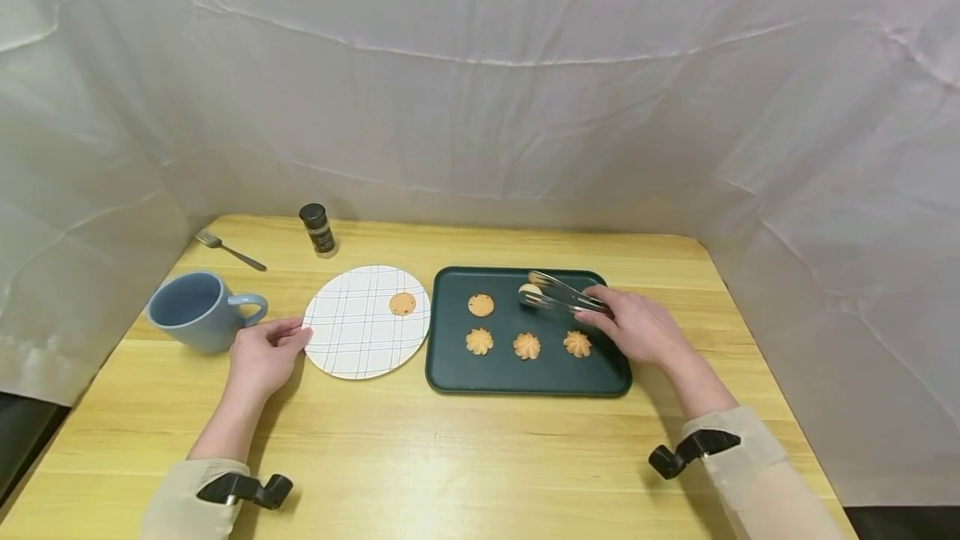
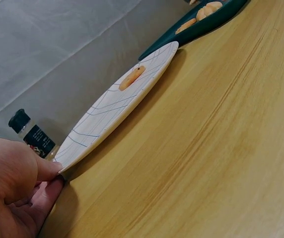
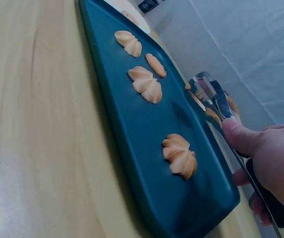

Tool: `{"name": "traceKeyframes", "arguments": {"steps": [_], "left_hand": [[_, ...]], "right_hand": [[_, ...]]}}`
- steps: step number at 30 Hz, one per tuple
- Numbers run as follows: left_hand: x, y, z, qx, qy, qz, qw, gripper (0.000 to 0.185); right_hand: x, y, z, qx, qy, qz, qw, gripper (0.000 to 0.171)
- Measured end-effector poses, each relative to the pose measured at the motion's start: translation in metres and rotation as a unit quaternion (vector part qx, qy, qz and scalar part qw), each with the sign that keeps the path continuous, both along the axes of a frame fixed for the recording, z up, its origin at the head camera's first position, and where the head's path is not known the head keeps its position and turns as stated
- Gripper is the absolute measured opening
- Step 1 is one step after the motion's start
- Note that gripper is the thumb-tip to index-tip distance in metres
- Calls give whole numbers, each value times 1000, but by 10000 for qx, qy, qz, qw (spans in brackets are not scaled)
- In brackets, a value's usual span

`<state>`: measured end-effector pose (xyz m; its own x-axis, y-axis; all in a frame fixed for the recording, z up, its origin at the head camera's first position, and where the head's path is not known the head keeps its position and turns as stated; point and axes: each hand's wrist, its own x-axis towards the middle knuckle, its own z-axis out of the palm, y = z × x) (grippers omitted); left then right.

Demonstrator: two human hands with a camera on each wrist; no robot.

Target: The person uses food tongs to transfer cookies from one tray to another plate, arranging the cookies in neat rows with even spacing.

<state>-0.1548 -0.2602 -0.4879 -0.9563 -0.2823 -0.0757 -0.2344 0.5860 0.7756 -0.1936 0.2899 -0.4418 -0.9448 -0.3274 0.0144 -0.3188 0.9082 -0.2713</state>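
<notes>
My left hand (image 1: 264, 354) pinches the left rim of a round white plate (image 1: 352, 332) with blue grid lines, thumb on top and fingers beneath. One flat round cookie (image 1: 402, 303) lies on the plate's right part. Metal tongs (image 3: 221, 101) with dark handles are gripped in my right hand (image 1: 637, 325), over the back of a dark green tray (image 1: 525, 379). Between the tongs' tips is a round cookie (image 1: 530, 290). Another flat cookie (image 1: 481, 305) sits at the tray's back left. Along its front lies a row of ridged, flower-shaped cookies (image 1: 527, 346).
A blue mug (image 1: 197, 315) stands just beyond my left hand, its handle towards the plate. Behind the plate stands a black-capped spice jar (image 1: 318, 232). A fork (image 1: 231, 251) lies at the back left. Pale cloth (image 1: 480, 123) hangs around the wooden table (image 1: 450, 465).
</notes>
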Motion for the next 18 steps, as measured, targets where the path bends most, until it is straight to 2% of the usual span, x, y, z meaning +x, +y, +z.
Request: {"name": "traceKeyframes", "arguments": {"steps": [18], "left_hand": [[1, -1, 0, -65, 42, -16, 10000, 42]], "right_hand": [[-11, -43, 34, -18, 285, 349, 9990, 57]]}}
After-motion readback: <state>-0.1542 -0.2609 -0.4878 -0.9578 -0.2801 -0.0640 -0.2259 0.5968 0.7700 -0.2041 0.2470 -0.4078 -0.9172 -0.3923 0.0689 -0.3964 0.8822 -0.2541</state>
